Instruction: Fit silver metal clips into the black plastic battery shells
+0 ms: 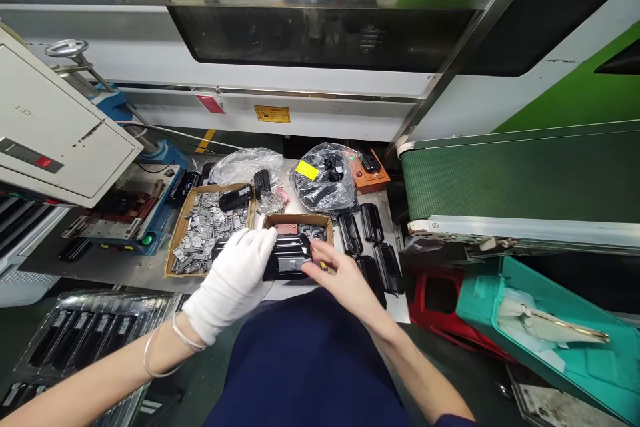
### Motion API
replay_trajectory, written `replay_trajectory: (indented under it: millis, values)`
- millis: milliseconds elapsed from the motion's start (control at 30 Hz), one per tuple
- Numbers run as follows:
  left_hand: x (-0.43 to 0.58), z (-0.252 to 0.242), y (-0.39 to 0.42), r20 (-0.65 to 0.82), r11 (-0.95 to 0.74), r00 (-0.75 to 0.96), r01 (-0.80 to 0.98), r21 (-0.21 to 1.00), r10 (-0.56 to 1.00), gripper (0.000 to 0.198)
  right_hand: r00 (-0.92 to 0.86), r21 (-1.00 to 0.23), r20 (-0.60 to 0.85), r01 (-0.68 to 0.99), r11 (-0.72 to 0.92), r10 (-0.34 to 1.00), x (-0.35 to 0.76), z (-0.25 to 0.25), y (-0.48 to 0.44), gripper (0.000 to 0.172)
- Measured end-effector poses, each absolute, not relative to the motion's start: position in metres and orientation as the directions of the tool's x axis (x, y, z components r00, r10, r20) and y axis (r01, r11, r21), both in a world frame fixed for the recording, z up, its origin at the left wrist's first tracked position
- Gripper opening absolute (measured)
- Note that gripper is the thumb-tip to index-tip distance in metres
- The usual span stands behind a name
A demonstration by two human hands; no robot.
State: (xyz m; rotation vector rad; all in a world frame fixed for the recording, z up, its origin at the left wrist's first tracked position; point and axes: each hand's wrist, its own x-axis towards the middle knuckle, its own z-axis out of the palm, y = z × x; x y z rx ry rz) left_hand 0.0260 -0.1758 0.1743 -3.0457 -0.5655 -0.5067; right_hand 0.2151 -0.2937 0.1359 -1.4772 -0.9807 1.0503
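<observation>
My left hand (pixel 235 283), in a white glove, grips the left end of a black plastic part (pixel 287 265) held just above the table's front edge. My bare right hand (pixel 340 278) pinches the same part at its right end. Right behind the part sits a small cardboard box (pixel 299 219) with small metal pieces in it. Several more black plastic parts (pixel 373 247) lie in a group on the table to the right of my hands.
A larger cardboard tray (pixel 176 243) of grey metal clips lies at left. Two plastic bags (pixel 325 180) sit behind the boxes. A green conveyor belt (pixel 515 173) runs at right, with a teal bin (pixel 555 340) below it. A black blister tray (pixel 85 333) sits lower left, a blue fixture (pixel 133 207) beyond.
</observation>
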Motion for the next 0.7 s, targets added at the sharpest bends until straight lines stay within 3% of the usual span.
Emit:
replay_trajectory:
  millis: [67, 233, 400, 533, 600, 700]
  values:
    - [0.025, 0.17, -0.172, 0.317, -0.944, 0.893, 0.33, 0.019, 0.319, 0.064, 0.152, -0.98, -0.198, -0.008, -0.199, 0.968, 0.214, 0.137, -0.292, 0.028]
    - [0.025, 0.169, -0.162, 0.334, -0.956, 0.903, 0.291, -0.02, 0.268, 0.065, 0.251, -0.989, -0.141, 0.0, -0.145, 0.958, 0.206, 0.136, -0.289, 0.032]
    - [0.023, 0.163, -0.147, 0.34, -0.952, 0.894, 0.305, 0.017, 0.292, 0.056, 0.244, -0.984, -0.18, -0.053, -0.173, 0.953, 0.205, 0.134, -0.273, 0.039]
    - [0.02, 0.157, -0.134, 0.34, -0.958, 0.895, 0.277, 0.079, 0.287, 0.056, 0.167, -0.957, -0.279, -0.125, -0.26, 0.946, 0.204, 0.14, -0.264, 0.026]
    - [0.017, 0.155, -0.128, 0.387, -0.962, 0.881, 0.261, 0.081, 0.272, 0.046, 0.091, -0.96, -0.279, -0.061, -0.274, 0.956, 0.211, 0.143, -0.258, 0.022]
    - [0.01, 0.15, -0.122, 0.405, -0.924, 0.831, 0.342, 0.169, 0.381, 0.043, 0.031, -0.965, -0.226, 0.13, -0.228, 0.974, 0.246, 0.138, -0.227, 0.037]
